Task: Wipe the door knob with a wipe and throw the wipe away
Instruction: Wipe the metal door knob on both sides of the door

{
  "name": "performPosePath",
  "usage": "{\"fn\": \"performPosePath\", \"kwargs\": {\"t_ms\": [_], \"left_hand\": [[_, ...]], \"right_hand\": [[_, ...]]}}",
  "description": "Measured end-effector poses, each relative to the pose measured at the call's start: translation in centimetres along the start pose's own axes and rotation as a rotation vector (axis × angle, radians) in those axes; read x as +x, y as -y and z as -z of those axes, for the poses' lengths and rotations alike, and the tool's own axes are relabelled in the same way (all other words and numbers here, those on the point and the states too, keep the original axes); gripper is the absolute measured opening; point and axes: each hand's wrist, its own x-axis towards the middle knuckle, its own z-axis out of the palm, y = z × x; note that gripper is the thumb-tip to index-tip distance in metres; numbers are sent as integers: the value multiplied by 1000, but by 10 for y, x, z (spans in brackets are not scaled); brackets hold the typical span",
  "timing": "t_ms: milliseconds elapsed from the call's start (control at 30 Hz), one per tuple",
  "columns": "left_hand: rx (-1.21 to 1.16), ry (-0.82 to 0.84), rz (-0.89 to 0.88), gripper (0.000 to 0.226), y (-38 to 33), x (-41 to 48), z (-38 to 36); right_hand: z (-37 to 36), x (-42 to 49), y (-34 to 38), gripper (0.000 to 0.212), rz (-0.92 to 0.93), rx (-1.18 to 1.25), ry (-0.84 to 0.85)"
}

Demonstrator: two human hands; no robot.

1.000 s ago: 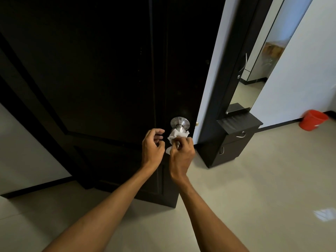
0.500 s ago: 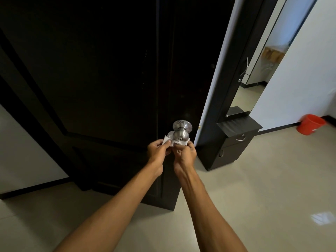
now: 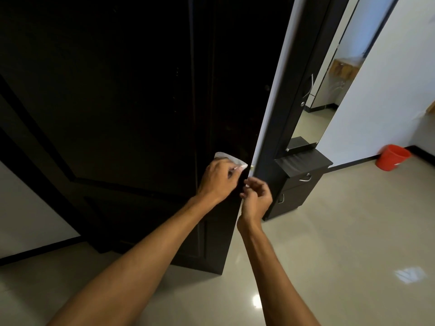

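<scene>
our left hand (image 3: 217,178) cups the wipe (image 3: 231,160) over the knob; right hand (image 3: 256,196) hangs loosely curled, empty. wiping underway, we judge; disposal remains.

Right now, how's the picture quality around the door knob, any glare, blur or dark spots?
Head view: the dark door is nearly black, with little detail; the knob is hidden under the white wipe and the left hand; the right hand looks slightly motion-blurred; bright glare spots sit on the glossy floor; wide-angle bending curves the door frame.
</scene>
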Motion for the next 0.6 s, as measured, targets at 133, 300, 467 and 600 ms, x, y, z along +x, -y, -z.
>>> {"fn": "performPosePath", "kwargs": {"t_ms": [133,300,467,600], "left_hand": [[177,151,-153,27,-4,-3,-1],[-228,30,-60,19,0,-2,9],[-392,-335,128,26,14,-9,10],[-477,-393,315,23,32,-17,7]], "right_hand": [[-4,2,19,27,489,-275,85],[-5,12,19,20,564,-450,294],[-7,11,10,16,254,-391,312],[-12,16,11,18,-75,-149,257]]}}
